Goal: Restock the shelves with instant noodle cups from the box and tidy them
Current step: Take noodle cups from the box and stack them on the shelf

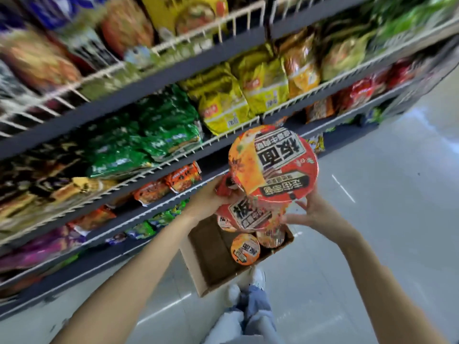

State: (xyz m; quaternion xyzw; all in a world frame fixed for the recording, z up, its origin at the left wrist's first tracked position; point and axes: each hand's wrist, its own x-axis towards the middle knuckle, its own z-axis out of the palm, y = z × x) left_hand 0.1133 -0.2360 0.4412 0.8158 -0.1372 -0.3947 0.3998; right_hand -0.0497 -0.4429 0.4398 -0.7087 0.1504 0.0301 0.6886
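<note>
Clearly our left hand (211,197) and right hand (314,213) clasp stacked cups (270,170) above the box (206,266); the tilting top one could slide off.

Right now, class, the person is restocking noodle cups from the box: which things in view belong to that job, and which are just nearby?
Part of the job:
held noodle cups, gripped by the left hand and right hand
cardboard box
cups in the box
shelves

Just nearby:
green packets
yellow packets
floor
</note>
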